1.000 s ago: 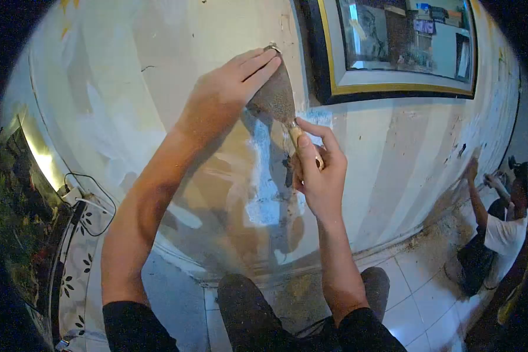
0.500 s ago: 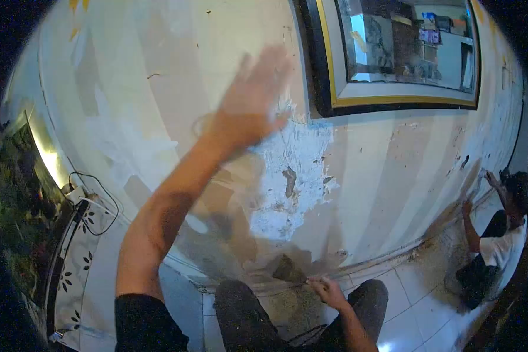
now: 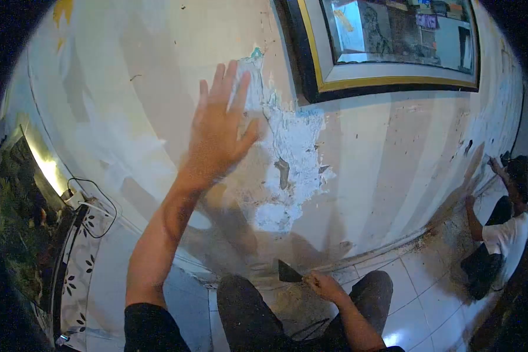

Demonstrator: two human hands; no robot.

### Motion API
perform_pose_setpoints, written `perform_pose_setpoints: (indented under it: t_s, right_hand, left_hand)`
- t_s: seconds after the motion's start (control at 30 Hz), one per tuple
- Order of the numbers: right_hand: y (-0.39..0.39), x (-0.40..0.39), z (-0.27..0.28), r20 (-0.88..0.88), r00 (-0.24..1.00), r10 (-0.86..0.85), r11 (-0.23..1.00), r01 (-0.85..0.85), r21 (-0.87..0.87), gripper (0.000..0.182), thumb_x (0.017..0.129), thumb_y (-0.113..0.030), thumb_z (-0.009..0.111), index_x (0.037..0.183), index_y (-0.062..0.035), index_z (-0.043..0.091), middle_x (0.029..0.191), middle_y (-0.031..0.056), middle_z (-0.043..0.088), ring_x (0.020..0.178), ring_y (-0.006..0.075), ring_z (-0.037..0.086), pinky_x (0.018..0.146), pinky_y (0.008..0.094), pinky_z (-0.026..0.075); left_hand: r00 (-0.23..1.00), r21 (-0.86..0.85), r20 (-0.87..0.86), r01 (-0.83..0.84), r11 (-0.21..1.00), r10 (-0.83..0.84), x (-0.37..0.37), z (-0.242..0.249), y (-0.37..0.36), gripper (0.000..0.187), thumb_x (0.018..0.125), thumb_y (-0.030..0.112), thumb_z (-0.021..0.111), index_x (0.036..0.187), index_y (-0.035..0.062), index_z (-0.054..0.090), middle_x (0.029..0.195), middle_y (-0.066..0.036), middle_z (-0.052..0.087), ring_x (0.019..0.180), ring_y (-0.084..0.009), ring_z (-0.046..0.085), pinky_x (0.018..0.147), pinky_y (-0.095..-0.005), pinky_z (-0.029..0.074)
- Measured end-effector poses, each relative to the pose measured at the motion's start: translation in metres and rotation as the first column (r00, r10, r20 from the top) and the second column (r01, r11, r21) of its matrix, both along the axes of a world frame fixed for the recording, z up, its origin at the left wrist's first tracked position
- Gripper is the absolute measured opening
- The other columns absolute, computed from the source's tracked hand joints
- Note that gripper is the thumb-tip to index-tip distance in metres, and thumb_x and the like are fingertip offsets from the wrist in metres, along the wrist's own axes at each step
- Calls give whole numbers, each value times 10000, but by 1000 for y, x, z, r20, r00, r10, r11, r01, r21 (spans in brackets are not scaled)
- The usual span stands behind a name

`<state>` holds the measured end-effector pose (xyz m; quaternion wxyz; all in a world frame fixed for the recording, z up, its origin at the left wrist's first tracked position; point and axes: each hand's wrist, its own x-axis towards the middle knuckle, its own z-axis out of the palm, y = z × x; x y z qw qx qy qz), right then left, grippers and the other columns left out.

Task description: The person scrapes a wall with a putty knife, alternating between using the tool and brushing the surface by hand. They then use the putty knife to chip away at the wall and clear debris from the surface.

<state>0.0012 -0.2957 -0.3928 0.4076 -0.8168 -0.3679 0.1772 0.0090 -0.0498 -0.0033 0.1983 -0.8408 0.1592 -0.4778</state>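
My left hand is raised at the striped wall, fingers spread and nothing in it. Its fingers overlap the left side of a peeled patch, where white, cracked plaster shows through the paint. A small darker chip marks the patch's middle. Low down by my right knee, my right hand is closed round the handle of a putty knife. The knife's dark, flared blade points left, near the foot of the wall.
A mirror in a black and gold frame hangs above right. At the right, another person crouches with hands at the wall. A power adapter with a cable is at left. Debris lies along the tiled floor.
My left hand has moved down and to the left across the wall, uncovering the upper part of the peeled patch. The putty knife's blade has turned slightly in my right hand.
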Motion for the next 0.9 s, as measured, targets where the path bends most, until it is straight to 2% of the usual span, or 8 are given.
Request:
perform_pose_setpoints:
  t_s: [0.1, 0.17, 0.3, 0.37, 0.5, 0.73, 0.87, 0.9]
  right_hand:
    - [3, 13, -66, 194, 981, -6, 997, -8, 73, 308, 873, -235, 563, 1083, -10, 586, 932, 218, 634, 844, 358, 625, 731, 415, 494]
    - [-9, 6, -12, 130, 991, -5, 999, -1, 47, 302, 878, -225, 559, 1079, -1, 589, 920, 199, 643, 810, 336, 633, 714, 400, 497]
    - [-19, 24, -33, 71, 993, -90, 979, 75, 190, 307, 913, -235, 523, 1088, 6, 597, 848, 113, 662, 691, 227, 624, 637, 336, 493]
    - [-33, 31, -26, -114, 979, -169, 958, 190, 214, 307, 916, -257, 516, 1088, -22, 611, 854, 116, 655, 713, 216, 620, 657, 340, 494]
    - [-43, 21, 38, -553, 817, -164, 866, 387, 316, 314, 923, -244, 516, 1151, -42, 594, 846, 91, 626, 721, 127, 580, 639, 282, 487]
    - [-22, -4, 43, -678, 689, 257, 813, 226, 537, 385, 947, -188, 462, 1303, -51, 407, 764, 44, 533, 590, 124, 498, 557, 277, 455]
    - [-18, -9, 49, -662, 719, 212, 787, 276, 551, 323, 941, -152, 471, 1241, -68, 385, 734, 41, 511, 527, 124, 465, 446, 266, 403]
    - [-16, -12, 53, -665, 716, 214, 787, 277, 551, 323, 941, -152, 471, 1241, -68, 385, 734, 41, 511, 527, 124, 465, 446, 266, 403]
  left_hand:
    - [969, -41, -244, 17, 999, -27, 7, -59, -11, 699, 739, 247, 645, 1348, 38, 374, 1449, -207, 248, 1353, -347, 222, 1079, -529, 195]
    - [634, -360, -636, 261, 896, -440, 12, -140, -8, 676, 750, 209, 625, 1361, 62, 377, 1465, -181, 233, 1358, -355, 209, 1112, -483, 140]
    - [588, -407, -568, 408, 817, -576, -10, -284, -41, 557, 777, 173, 616, 1300, 72, 455, 1357, -161, 414, 1289, -329, 350, 1080, -431, 271]
    - [783, -765, -322, 115, 633, -531, -25, -327, -50, 500, 781, 134, 607, 1264, 71, 493, 1284, -160, 478, 1238, -317, 416, 1044, -419, 329]
    - [828, -694, -250, 208, 689, -502, -18, -307, -36, 392, 809, 129, 565, 1187, 28, 542, 1267, -168, 478, 1197, -321, 450, 1007, -435, 353]
    - [906, -701, -84, 242, 671, -414, -41, -289, -33, 393, 819, 171, 549, 1180, 16, 535, 1231, -167, 490, 1167, -353, 455, 978, -468, 365]
    - [928, -784, 27, 250, 569, -371, -38, -298, -30, 405, 821, 179, 547, 1178, -10, 513, 1210, -185, 480, 1126, -352, 465, 970, -454, 365]
    - [911, -867, 90, 271, 418, -403, -35, -305, -32, 433, 810, 175, 565, 1196, -7, 490, 1197, -181, 483, 1122, -345, 463, 967, -454, 366]
